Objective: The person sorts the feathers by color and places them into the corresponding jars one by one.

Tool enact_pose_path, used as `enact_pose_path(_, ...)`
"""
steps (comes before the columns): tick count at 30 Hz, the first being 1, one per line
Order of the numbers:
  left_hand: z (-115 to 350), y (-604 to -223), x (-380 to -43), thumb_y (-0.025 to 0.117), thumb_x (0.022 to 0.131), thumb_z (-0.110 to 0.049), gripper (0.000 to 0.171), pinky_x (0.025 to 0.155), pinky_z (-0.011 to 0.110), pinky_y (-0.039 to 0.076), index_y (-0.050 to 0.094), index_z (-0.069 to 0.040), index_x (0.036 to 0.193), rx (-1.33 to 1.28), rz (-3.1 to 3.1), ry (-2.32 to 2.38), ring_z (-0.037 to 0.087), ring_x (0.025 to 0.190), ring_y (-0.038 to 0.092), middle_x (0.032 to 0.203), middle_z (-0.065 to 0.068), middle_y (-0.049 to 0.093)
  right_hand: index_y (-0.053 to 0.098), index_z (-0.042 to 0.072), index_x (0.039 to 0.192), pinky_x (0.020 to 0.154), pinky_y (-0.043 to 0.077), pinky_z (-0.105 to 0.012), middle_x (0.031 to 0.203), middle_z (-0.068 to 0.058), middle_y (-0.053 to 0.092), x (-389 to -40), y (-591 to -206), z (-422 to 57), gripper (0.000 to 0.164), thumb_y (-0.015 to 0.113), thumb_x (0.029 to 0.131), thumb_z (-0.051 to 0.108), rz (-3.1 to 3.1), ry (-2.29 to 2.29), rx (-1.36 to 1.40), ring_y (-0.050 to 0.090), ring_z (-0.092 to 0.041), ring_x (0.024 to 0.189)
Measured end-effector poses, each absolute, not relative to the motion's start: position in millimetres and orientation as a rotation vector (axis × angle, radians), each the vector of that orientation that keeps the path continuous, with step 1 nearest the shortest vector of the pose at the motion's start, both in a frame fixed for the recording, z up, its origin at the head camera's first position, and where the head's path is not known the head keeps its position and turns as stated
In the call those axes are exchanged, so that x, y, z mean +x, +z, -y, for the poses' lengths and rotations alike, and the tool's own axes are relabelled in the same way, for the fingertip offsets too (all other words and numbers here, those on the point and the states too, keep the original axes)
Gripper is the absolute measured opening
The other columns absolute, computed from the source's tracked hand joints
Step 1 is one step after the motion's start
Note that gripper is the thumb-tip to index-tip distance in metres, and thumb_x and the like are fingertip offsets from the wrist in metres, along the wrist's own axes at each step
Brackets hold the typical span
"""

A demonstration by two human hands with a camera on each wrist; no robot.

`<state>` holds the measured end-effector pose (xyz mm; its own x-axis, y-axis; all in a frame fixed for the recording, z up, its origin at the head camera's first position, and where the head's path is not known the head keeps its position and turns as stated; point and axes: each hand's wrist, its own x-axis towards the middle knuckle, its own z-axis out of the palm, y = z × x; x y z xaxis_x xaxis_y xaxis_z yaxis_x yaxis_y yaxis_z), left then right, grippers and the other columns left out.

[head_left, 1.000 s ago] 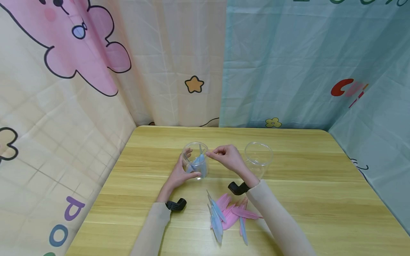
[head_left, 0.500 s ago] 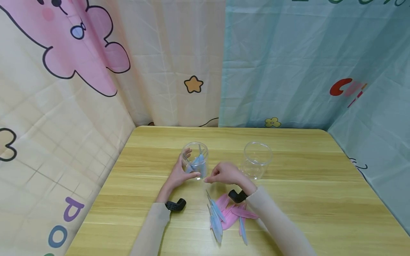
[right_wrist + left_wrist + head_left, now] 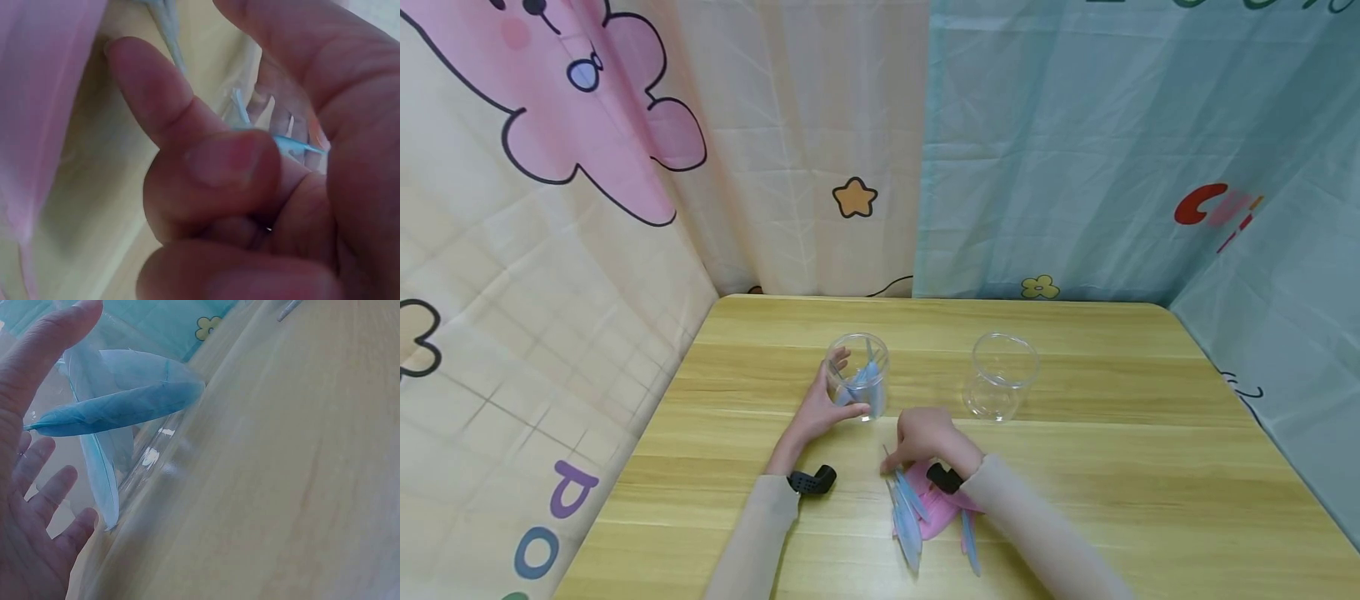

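A: How does the right hand (image 3: 925,435) look?
B: Its thumb and forefinger stand apart, with a gap between them. The other fingers are bent toward the palm.
A: Does it touch something?
B: The fingertips are at the thin quills of the loose blue feathers (image 3: 907,529). If they make contact, I cannot tell. These feathers lie below the fingertips and toward the person.
A: And the pink ones?
B: The pink feathers (image 3: 938,507) lie under this hand and its wrist, beside the blue. They are partly covered by the black device (image 3: 943,478) on that wrist.
A: What does the left hand (image 3: 815,412) do?
B: It holds a clear cup (image 3: 886,367), which stands upright. The thumb is in front, and the fingers, spread from each other, go round the far side.
A: What is inside this cup?
B: Some blue feathers (image 3: 119,412), crossing one another at different angles.
A: What do you see farther from the hands?
B: A second clear cup (image 3: 1003,392) stands upright beyond the right hand, a little to its right. Under everything is the wooden table (image 3: 1150,458), and far beyond both hands hangs a printed curtain (image 3: 1037,125).
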<state>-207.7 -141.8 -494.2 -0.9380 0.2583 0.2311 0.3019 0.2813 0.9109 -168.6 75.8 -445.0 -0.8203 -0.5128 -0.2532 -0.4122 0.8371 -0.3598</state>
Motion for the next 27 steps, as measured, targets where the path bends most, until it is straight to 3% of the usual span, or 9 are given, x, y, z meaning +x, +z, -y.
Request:
enact_pose_path(6, 142, -493, -207, 0.086, 0.07, -0.027, 0.1, 0.107, 0.053, 0.022, 0.024, -0.023, 0.148, -0.528, 2.494, -1.769, 0.024, 0.136, 0.028, 0.15, 0.008, 0.031, 0.044, 0.021, 0.04, 0.04, 0.025, -0.026, 0.039, 0.014, 0.029, -165, -452, -73, 0.054, 0.081, 0.062, 0.053, -2.737, -0.364, -0.708, 0.032, -0.006, 0.042)
enact_pose_path(12, 142, -493, -207, 0.086, 0.07, -0.023, 0.1, 0.107, 0.053, 0.022, 0.023, -0.027, 0.147, -0.517, 2.503, -1.765, 0.023, 0.136, 0.028, 0.151, 0.007, 0.031, 0.044, 0.021, 0.042, 0.04, 0.023, -0.023, 0.04, 0.015, 0.03, -167, -456, -74, 0.05, 0.082, 0.065, 0.044, -2.684, -0.457, -0.718, 0.031, -0.005, 0.042)
enact_pose_path(21, 136, -465, -191, 0.083, 0.074, -0.013, 0.097, 0.105, 0.057, 0.021, 0.021, -0.008, 0.148, -0.56, 2.509, -1.762, 0.036, 0.136, 0.025, 0.15, 0.018, 0.029, 0.05, 0.019, 0.046, 0.04, 0.021, -0.02, 0.041, 0.014, 0.034, -169, -456, -78, 0.042, 0.082, 0.069, 0.035, -2.548, -0.626, -0.692, 0.031, -0.003, 0.042)
enact_pose_path(27, 135, -457, -187, 0.083, 0.074, -0.012, 0.096, 0.105, 0.058, 0.022, 0.022, -0.007, 0.148, -0.557, 2.519, -1.755, 0.038, 0.135, 0.026, 0.15, 0.019, 0.029, 0.057, 0.015, 0.049, 0.039, 0.021, -0.019, 0.042, 0.015, 0.036, -172, -453, -80, 0.034, 0.08, 0.071, 0.029, -2.458, -0.71, -0.698, 0.031, -0.002, 0.042)
